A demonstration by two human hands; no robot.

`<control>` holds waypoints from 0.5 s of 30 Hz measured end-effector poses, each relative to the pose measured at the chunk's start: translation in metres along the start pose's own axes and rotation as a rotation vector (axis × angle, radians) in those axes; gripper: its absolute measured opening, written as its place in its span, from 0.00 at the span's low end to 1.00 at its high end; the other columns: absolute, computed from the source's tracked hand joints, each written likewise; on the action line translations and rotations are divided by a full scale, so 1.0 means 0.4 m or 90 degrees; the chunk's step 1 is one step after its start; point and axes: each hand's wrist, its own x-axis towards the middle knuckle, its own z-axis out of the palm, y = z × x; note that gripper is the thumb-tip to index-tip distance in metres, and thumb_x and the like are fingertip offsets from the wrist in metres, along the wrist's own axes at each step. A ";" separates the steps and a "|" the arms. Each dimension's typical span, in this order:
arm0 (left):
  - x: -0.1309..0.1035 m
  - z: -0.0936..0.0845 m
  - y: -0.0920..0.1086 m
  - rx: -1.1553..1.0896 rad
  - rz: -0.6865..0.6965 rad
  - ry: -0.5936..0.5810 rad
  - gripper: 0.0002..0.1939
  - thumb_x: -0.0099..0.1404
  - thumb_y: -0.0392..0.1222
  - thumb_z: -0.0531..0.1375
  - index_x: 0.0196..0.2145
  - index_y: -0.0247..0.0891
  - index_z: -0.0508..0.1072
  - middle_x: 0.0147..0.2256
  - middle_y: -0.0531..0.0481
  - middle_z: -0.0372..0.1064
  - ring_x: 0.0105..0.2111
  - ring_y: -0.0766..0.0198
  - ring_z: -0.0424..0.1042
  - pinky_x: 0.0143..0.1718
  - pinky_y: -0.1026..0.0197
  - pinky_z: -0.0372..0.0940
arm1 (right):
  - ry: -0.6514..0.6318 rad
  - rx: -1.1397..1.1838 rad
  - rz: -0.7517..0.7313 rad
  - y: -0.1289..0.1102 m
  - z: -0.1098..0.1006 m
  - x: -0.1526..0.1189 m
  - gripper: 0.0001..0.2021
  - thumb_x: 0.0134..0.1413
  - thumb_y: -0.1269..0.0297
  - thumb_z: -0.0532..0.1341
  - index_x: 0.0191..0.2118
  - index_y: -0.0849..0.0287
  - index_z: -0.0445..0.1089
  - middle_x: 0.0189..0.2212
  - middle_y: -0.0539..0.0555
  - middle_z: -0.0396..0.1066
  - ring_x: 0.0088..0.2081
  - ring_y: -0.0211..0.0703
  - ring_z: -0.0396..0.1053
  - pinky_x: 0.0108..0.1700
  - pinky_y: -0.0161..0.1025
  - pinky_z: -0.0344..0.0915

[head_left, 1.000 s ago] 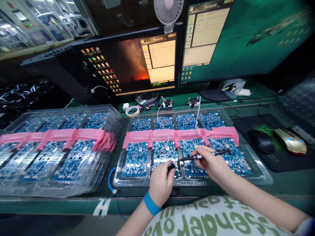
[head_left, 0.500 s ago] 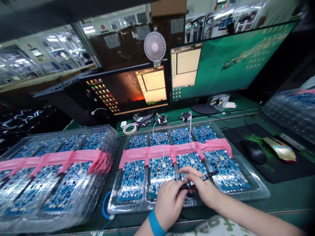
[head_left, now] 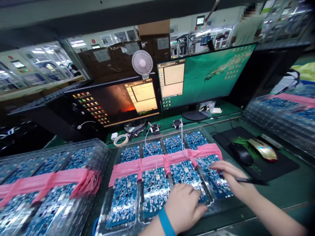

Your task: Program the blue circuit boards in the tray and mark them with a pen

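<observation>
In the head view my left hand [head_left: 184, 206], with a blue band [head_left: 167, 223] at the wrist, is over the near edge of the clear plastic tray [head_left: 105, 209]. Its thumb stands away from the partly curled fingers, and nothing shows in it. A black marker pen [head_left: 253, 180] is tucked in my right hand [head_left: 237, 180], its dark end pointing right. The fingertips of that hand reach to the rightmost blue circuit board [head_left: 218, 182], near the end of a thin white cable [head_left: 182, 137]. Pink strips [head_left: 152, 163] run across the boards in the tray.
Stacked trays of boards stand at left [head_left: 81, 164] and right [head_left: 265, 114]. Behind are two monitors [head_left: 209, 78], a small fan [head_left: 142, 63] and a tape roll [head_left: 121, 140]. Two mice, one black [head_left: 241, 154], one gold [head_left: 263, 149], lie on a mat. A person [head_left: 247, 29] stands far back.
My hands have come apart. The right hand moved right with the marker pen to the rightmost board; the left hand let go of the pen. The view has shifted, too.
</observation>
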 end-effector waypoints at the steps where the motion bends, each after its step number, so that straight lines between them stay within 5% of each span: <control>1: 0.010 0.007 -0.002 0.022 0.025 -0.009 0.16 0.57 0.52 0.53 0.39 0.39 0.65 0.31 0.49 0.64 0.33 0.60 0.62 0.34 0.57 0.57 | 0.027 -0.054 0.038 0.036 -0.010 0.002 0.14 0.50 0.69 0.47 0.38 0.57 0.67 0.38 0.56 0.66 0.42 0.44 0.63 0.44 0.40 0.60; 5: 0.064 0.048 -0.001 0.075 0.155 -0.008 0.18 0.58 0.54 0.51 0.36 0.36 0.65 0.33 0.49 0.63 0.39 0.60 0.60 0.40 0.57 0.55 | -0.048 -0.248 0.138 0.118 0.005 0.014 0.15 0.47 0.64 0.51 0.42 0.58 0.65 0.40 0.56 0.67 0.40 0.46 0.65 0.43 0.41 0.61; 8: 0.104 0.079 0.000 0.105 0.212 0.000 0.20 0.58 0.54 0.51 0.37 0.35 0.66 0.36 0.47 0.63 0.44 0.59 0.57 0.46 0.56 0.50 | -0.081 -0.322 0.159 0.122 0.041 0.022 0.16 0.48 0.58 0.52 0.41 0.58 0.66 0.40 0.55 0.68 0.40 0.46 0.66 0.41 0.41 0.62; 15: 0.151 0.132 -0.026 0.140 0.270 0.002 0.27 0.54 0.63 0.47 0.34 0.35 0.68 0.31 0.47 0.64 0.40 0.57 0.59 0.49 0.50 0.45 | -0.140 -0.417 0.195 0.124 0.067 0.031 0.12 0.50 0.64 0.48 0.36 0.58 0.65 0.34 0.56 0.69 0.35 0.48 0.67 0.34 0.42 0.61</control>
